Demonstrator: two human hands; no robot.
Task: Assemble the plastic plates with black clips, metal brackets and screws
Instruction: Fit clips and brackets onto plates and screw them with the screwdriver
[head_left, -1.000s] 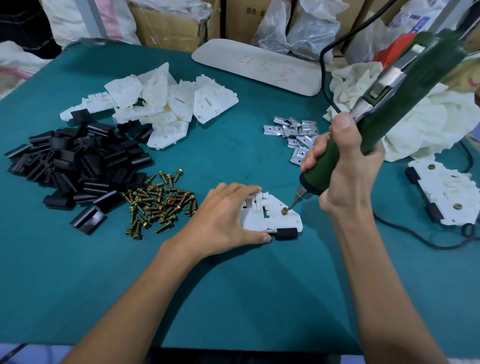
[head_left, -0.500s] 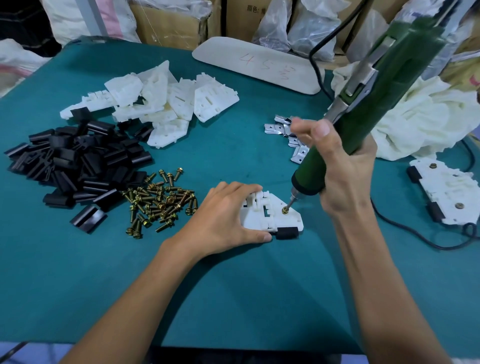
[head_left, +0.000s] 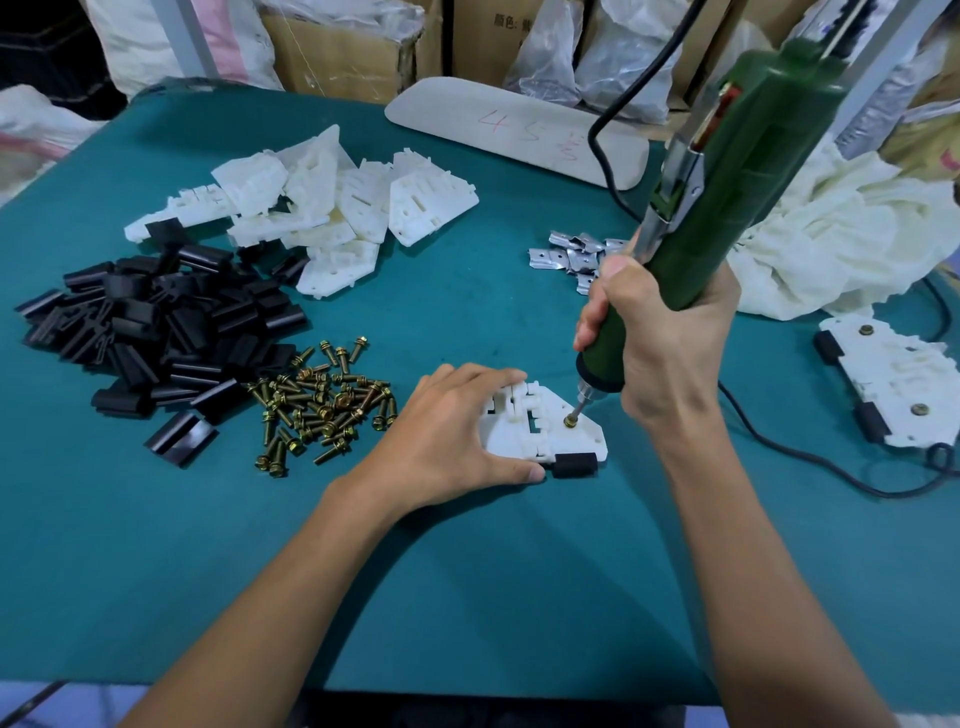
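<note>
A white plastic plate (head_left: 579, 434) lies on the green table (head_left: 467, 571) with a black clip (head_left: 574, 464) on its near edge. My left hand (head_left: 447, 436) holds the plate's left side, fingers over the top and thumb along the near edge. My right hand (head_left: 660, 348) grips a green electric screwdriver (head_left: 727, 197), tilted up to the right. Its bit sits on a brass screw (head_left: 570, 422) in the plate.
Loose brass screws (head_left: 322, 405) lie left of my hand, black clips (head_left: 156, 332) further left, white plates (head_left: 332, 208) behind them. Metal brackets (head_left: 571, 254) lie behind the screwdriver. An assembled plate (head_left: 898, 384) sits at right, by a white cloth (head_left: 831, 239) and black cable (head_left: 831, 467).
The screwdriver has swung more upright and shifted left, its bit now seated on the screw. My left hand and the plate have stayed in place.
</note>
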